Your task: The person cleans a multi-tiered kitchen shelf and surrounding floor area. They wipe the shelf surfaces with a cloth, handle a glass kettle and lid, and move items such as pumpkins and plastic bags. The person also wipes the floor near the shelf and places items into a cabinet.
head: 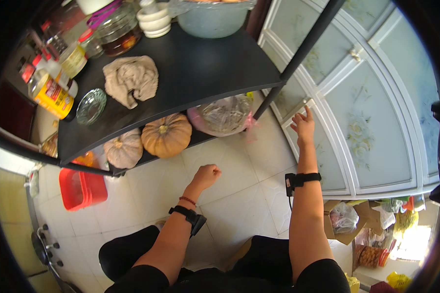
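My right hand reaches to a small knob on a lower door of a white-framed cabinet with frosted, flower-patterned panels. Its index finger points at the knob, and the fingertip touches it or is very close; the other fingers are loosely bent and grip nothing. Over the tiled floor, my left hand is curled into a loose fist, with nothing seen in it. Each forearm wears a strapped black device.
A black shelf rack holds a crumpled beige cloth, a glass dish, bottles and a large basin. Two pumpkins sit below. A red plastic bin stands at left. An open cardboard box sits at lower right.
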A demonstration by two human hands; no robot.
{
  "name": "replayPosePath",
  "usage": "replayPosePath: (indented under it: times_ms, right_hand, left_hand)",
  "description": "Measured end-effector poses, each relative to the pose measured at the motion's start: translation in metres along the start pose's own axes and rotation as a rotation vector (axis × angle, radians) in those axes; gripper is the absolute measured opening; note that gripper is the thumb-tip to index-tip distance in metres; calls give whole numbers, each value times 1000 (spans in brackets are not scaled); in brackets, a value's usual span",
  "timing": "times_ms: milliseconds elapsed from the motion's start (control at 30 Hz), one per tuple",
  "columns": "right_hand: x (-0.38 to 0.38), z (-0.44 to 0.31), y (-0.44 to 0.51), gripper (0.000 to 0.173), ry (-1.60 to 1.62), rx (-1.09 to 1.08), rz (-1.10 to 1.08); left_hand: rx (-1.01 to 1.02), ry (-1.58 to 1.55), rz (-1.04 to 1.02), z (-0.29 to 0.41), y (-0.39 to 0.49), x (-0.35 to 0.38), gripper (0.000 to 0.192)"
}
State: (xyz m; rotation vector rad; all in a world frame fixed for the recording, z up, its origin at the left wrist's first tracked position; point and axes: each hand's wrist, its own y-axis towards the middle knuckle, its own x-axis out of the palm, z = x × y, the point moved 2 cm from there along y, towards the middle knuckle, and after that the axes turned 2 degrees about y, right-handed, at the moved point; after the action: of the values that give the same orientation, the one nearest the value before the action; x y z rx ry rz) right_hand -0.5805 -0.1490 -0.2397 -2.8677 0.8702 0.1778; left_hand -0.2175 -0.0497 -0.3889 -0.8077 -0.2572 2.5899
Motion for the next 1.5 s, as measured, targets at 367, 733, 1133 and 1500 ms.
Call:
replayPosePath:
  times_ms: [367, 733, 1133, 1500]
  right_hand:
    - [-6, 43, -15, 15, -63, 84, -239]
    - [-7, 3, -32, 14, -145, 16, -422]
    - [6, -5, -47, 17, -311, -133, -747]
    - [57, -86, -102, 24, -451, -507, -875]
  left_hand:
    - [138, -383, 975, 36, -5, -65, 16]
    - [582, 507, 1411, 226, -70, -262, 22]
    - [105, 894, 1029, 197, -8, -289, 47]
    - [263, 522, 932, 197, -72, -350, 83]
